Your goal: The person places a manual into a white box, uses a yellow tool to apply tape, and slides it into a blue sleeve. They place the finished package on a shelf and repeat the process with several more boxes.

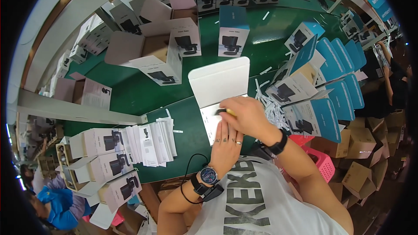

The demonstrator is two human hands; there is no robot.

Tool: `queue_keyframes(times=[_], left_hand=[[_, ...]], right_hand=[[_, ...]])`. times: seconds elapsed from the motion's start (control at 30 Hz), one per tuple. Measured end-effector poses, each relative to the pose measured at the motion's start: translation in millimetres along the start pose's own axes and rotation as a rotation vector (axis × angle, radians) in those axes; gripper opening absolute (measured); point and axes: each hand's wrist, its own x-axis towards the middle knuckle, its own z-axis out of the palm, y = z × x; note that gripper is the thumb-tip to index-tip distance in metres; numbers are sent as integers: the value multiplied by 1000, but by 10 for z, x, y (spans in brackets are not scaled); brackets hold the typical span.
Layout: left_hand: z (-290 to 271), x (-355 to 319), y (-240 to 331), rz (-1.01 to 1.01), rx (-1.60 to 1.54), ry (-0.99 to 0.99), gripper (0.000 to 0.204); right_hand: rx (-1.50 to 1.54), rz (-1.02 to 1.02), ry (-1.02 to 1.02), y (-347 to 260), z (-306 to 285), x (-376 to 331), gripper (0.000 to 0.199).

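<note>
In front of me lies a small carton with a white lid flap [220,80] raised away from me and a white printed side [209,124] facing up. My left hand [226,146] rests on that side near its close edge, fingers stretched out flat, holding nothing. Just beyond those fingertips, my right hand [248,115] is closed round a small tool [230,112], partly yellow with a dark end, right over the carton. The fingers cover most of the tool, so its exact kind is hidden.
White folded leaflets [152,141] lie to the left beside packed product boxes [114,165]. Open cartons [163,58] and an upright box [234,30] stand beyond. On the right are teal-flapped boxes [300,113], shredded paper [272,109] and a pink basket [322,165]. A co-worker [58,202] is at lower left.
</note>
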Motion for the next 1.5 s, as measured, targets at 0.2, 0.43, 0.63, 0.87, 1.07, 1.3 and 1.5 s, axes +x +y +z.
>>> queue_keyframes(times=[0.2, 0.43, 0.63, 0.87, 1.07, 1.3, 1.5], left_hand=[[95, -40, -39, 18, -58, -7, 52], [286, -182, -64, 10, -230, -62, 53], [60, -69, -200, 7, -278, -212, 56], [-23, -26, -231, 94, -213, 105, 71], [-274, -25, -222, 33, -343, -12, 71], [-328, -143, -430, -186, -777, -23, 59], [69, -421, -435, -495, -1293, 292, 44]], right_hand=[[-41, -64, 45, 23, 344, 111, 15], [189, -166, -141, -168, 350, 144, 18], [127, -47, -199, -47, 295, 94, 26], [-125, 394, -70, 792, -712, -457, 37], [1059, 643, 102, 320, -553, 94, 42], [647, 372, -254, 340, -543, -890, 30], [439, 186, -219, 125, -569, -755, 34]])
